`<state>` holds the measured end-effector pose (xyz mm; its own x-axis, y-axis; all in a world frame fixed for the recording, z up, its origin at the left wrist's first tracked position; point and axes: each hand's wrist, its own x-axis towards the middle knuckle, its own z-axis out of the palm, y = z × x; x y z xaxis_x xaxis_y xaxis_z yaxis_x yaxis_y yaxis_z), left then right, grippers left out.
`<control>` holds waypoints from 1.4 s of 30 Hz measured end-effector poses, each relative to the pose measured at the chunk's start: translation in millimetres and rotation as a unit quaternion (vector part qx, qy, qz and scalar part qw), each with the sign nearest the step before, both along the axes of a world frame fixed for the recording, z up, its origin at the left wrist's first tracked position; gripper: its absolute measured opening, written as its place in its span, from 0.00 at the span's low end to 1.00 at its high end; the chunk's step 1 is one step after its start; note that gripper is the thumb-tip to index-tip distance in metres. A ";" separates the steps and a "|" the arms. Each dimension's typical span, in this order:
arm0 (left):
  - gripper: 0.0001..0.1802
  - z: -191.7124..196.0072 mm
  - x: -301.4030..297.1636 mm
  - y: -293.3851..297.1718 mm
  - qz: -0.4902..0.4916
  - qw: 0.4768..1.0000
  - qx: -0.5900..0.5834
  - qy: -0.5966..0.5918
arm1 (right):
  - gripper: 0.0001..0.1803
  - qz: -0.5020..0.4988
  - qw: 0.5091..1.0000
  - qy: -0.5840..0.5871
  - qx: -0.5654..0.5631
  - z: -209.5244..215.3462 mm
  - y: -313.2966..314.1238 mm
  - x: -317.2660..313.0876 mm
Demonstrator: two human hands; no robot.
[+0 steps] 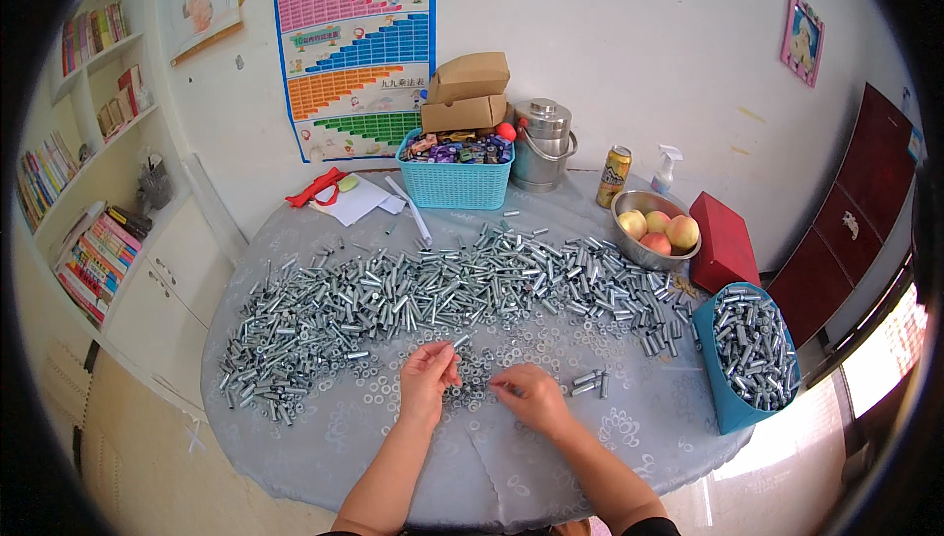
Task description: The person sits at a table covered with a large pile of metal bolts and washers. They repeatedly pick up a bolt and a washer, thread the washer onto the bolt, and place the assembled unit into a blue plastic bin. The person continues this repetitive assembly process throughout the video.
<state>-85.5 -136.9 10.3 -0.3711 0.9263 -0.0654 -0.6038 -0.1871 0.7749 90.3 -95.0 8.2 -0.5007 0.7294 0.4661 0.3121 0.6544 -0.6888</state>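
Pinching a short metal bolt [458,342] between thumb and fingertips, the left hand [428,377] held it just above the scattered washers [470,390]. The right hand [529,395] rested fingers-down on those washers, fingertips closed as if gripping one; whether a washer was actually caught could not be told. The big bolt pile [413,295] lay just beyond both sets of fingertips, and a few bolts [587,382] sat just right of the right fingers. Risks judged: a thin washer could slip from the fingertips and vanish among its neighbours; a forearm sweep could roll loose bolts off the table [551,472] edge near the blue bin [726,398].
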 end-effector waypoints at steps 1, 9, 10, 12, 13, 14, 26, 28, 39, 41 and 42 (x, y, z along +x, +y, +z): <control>0.07 -0.6 0.8 0.2 -0.003 1.000 0.002 0.000 | 0.07 0.010 0.999 -0.034 0.024 -2.8 -0.3 -2.8; 0.07 -1.4 4.8 -1.5 -0.026 0.999 -0.009 0.024 | 0.11 -0.001 0.989 -0.107 0.105 -15.3 -5.4 -14.7; 0.07 -1.9 5.4 -1.4 -0.033 0.999 -0.014 0.025 | 0.11 -0.018 0.996 -0.076 0.038 -13.9 -5.3 -13.5; 0.07 -3.3 7.0 -1.1 -0.048 0.998 -0.026 0.028 | 0.10 -0.050 0.994 -0.014 -0.097 -7.8 -4.0 -7.7; 0.07 -3.4 7.5 -1.6 -0.058 0.997 -0.039 0.033 | 0.10 -0.061 0.988 0.031 -0.139 -4.3 -2.2 -4.9; 0.07 -3.3 8.1 -2.2 -0.067 0.996 -0.053 0.038 | 0.10 -0.071 0.978 0.076 -0.180 -0.1 0.3 -1.8; 0.09 -7.3 12.5 -2.9 -0.126 0.985 -0.093 0.076 | 0.11 -0.025 0.974 0.170 -0.149 0.0 10.1 6.8; 0.08 -7.6 12.3 -3.0 -0.128 0.984 -0.095 0.079 | 0.11 -0.021 0.978 0.158 -0.136 1.4 9.7 7.0; 0.08 -3.4 18.7 -4.0 -0.094 0.979 -0.049 0.173 | 0.09 -0.014 0.991 0.057 -0.124 7.9 3.9 12.2; 0.09 -5.7 16.2 -3.7 -0.106 0.981 -0.065 0.151 | 0.08 0.009 0.998 0.060 -0.032 4.7 8.0 12.6; 0.09 -6.1 15.4 -3.5 -0.112 0.981 -0.073 0.140 | 0.08 0.021 0.998 0.062 0.015 3.6 9.5 13.3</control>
